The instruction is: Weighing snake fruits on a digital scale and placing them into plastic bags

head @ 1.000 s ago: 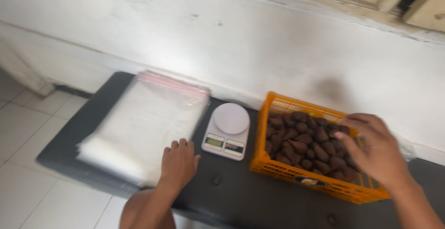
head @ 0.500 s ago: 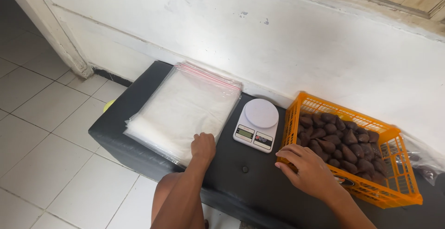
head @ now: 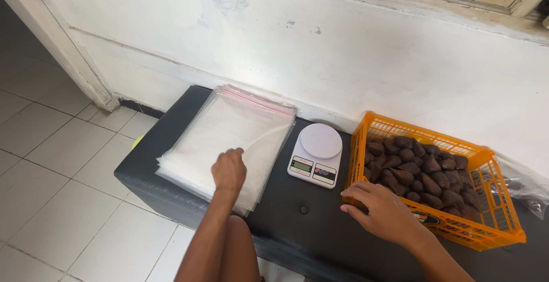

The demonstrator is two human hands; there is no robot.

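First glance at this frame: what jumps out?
The bright orange crate of dark brown pods at the right end of the dark padded bench, with the right hand resting at its near left corner. Next, the stack of clear zip bags at the left end under the left hand, and the small white kitchen scale between them.

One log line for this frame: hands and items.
left hand: on bag stack | right hand: at crate corner | scale: bare, between
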